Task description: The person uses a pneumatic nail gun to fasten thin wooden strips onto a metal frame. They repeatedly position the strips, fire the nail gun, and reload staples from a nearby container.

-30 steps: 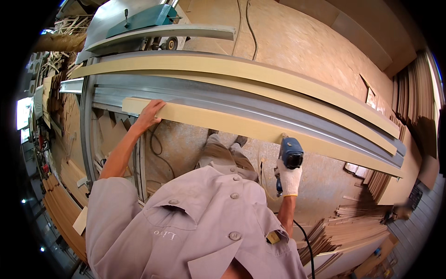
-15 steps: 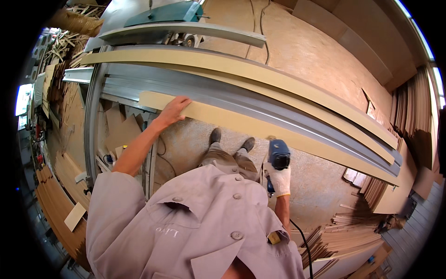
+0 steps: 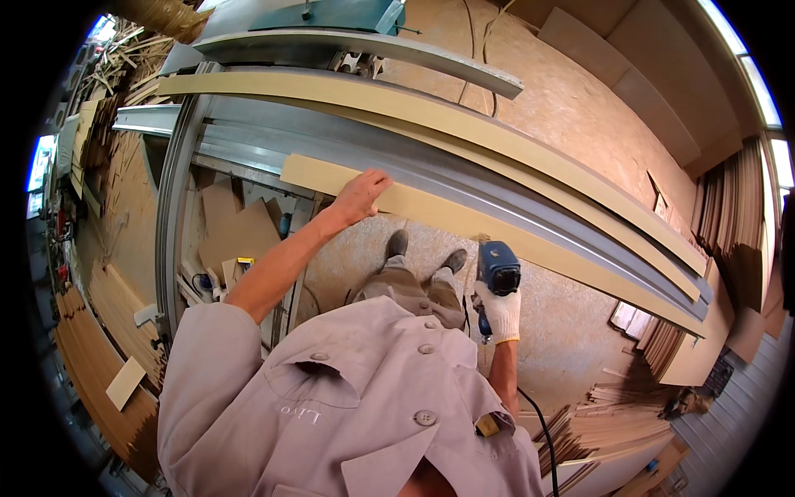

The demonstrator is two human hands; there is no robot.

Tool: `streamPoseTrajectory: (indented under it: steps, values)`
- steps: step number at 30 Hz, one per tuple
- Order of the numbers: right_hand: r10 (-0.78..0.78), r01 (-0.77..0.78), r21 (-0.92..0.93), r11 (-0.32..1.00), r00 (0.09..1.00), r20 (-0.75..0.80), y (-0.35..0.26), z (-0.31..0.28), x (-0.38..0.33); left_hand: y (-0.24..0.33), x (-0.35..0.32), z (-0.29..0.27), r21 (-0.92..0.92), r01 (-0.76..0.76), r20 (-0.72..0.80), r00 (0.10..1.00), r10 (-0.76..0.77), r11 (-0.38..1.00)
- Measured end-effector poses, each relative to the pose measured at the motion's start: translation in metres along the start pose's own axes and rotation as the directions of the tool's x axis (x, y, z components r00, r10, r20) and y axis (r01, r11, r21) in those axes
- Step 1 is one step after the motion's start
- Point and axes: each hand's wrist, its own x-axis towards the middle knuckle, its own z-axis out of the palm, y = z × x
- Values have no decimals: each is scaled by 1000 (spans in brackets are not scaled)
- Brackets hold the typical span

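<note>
View from the head, downward, read left to right. At far left, stacks of boards [image 3: 91,364] lie on the floor, with offcuts [image 3: 236,228] and a yellow tape measure [image 3: 245,263] beneath a grey metal frame [image 3: 175,207]. The left hand [image 3: 361,195], bare, rests flat on the near end of a long pale strip [image 3: 464,222]; its fingers lie spread over the strip's top face and curl over the far edge, pressing rather than clenching. The strip lies along the near side of a grey metal rail [image 3: 431,178], touching it, and runs off to the right toward the rail's far end. Beyond the rail lies a second, wider pale board [image 3: 431,112], and past that a grey beam [image 3: 364,45] below a teal machine [image 3: 339,12]. Below the strip, the person's shoes [image 3: 426,253] stand on a chipboard floor [image 3: 571,108]. The right hand [image 3: 498,311], in a white glove, grips a blue power drill [image 3: 498,269], fingers wrapped round its handle, the tool's body just below the strip; whether it touches the strip cannot be told. A black cord [image 3: 538,431] hangs beside the right forearm. At far right, sheet stacks [image 3: 613,431] fan out on the floor.
</note>
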Motion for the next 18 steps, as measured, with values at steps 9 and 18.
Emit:
streamPoseTrajectory:
  steps: [9,18]
  values:
    - [40,-43,-51,998,998,-56,10,-43,1,3,4,-4,31,-36,-58,998,38,999]
    - [-157,130,-220,967,981,-112,10,-97,0,5,1,-13,59,14,24,1000,-16,998]
